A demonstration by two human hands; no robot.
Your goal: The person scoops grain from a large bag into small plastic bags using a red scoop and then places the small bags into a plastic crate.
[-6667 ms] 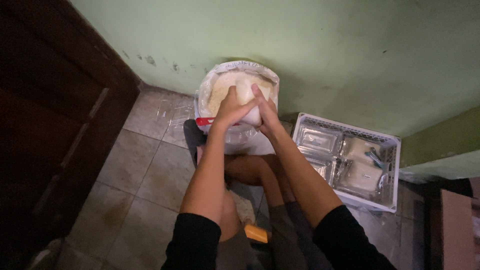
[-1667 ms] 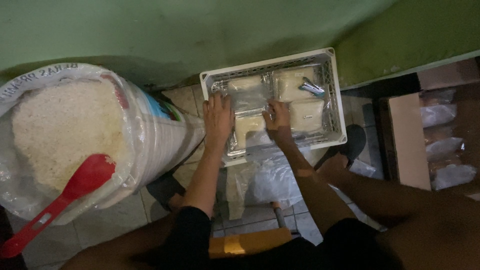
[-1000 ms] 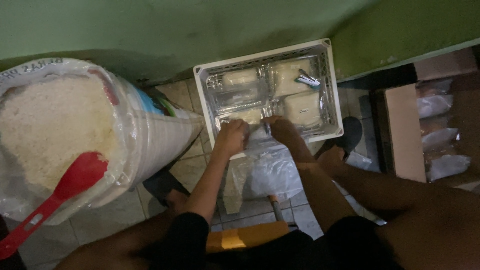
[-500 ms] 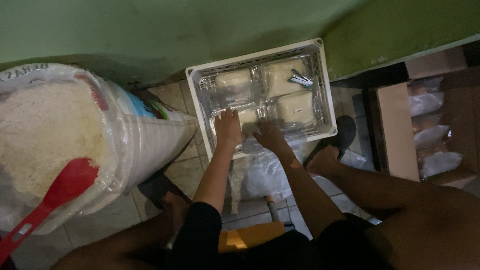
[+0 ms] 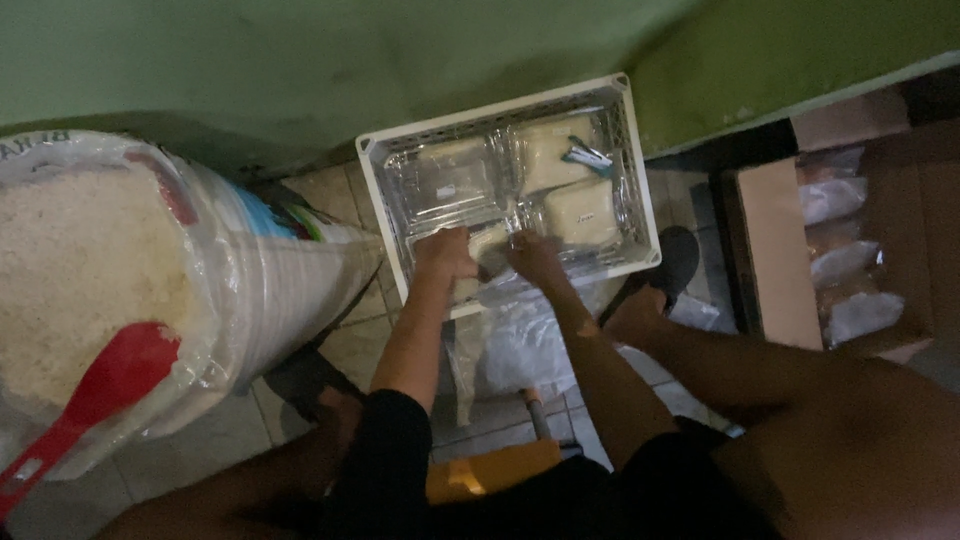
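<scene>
Hands meet mid-frame: our left hand [image 5: 443, 255] and right hand [image 5: 533, 258], fingers curled, pinch a clear rice-filled plastic bag [image 5: 487, 248] inside the white perforated plastic crate [image 5: 495, 113].

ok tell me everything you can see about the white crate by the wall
The white crate is a shallow rectangular plastic basket with perforated, slotted walls and a solid rim. It sits flat on the tiled floor against the green wall, slightly skewed. Inside lie clear plastic bags of pale filling, packed side by side. The left hand and right hand reach over its near rim onto a bag at the front.
</scene>
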